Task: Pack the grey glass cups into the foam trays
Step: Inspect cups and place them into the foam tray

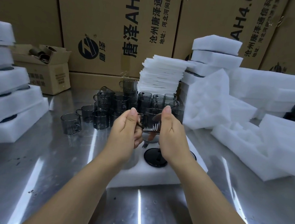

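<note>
- Hands: left hand [124,133] and right hand [172,136] are raised side by side with thumbs up. Both are curled on one smoky grey glass cup with a handle [151,122]. The left fingers pinch at the handle side and the right fingers wrap the body.
- Held cup: sits between the two palms, above a white rectangular foam tray [147,177] that lies on the shiny steel desk [32,173].
- Tray contents: one dark seated cup [155,157] fills a round pocket just below the hands. A second dark rim beside the right wrist is mostly hidden.
- Loose stock: cluster of grey glass cups [119,106] stands on the desk just beyond the hands.
- Left side: stack of filled foam trays [7,92], with dark rims between the layers.
- Right side: heap of moulded white foam trays [247,130].
- Behind: pile of thin white foam sheets [161,75]; small open cardboard box [45,72] with dark contents that cannot be made out; large printed cardboard cartons [114,29].
</note>
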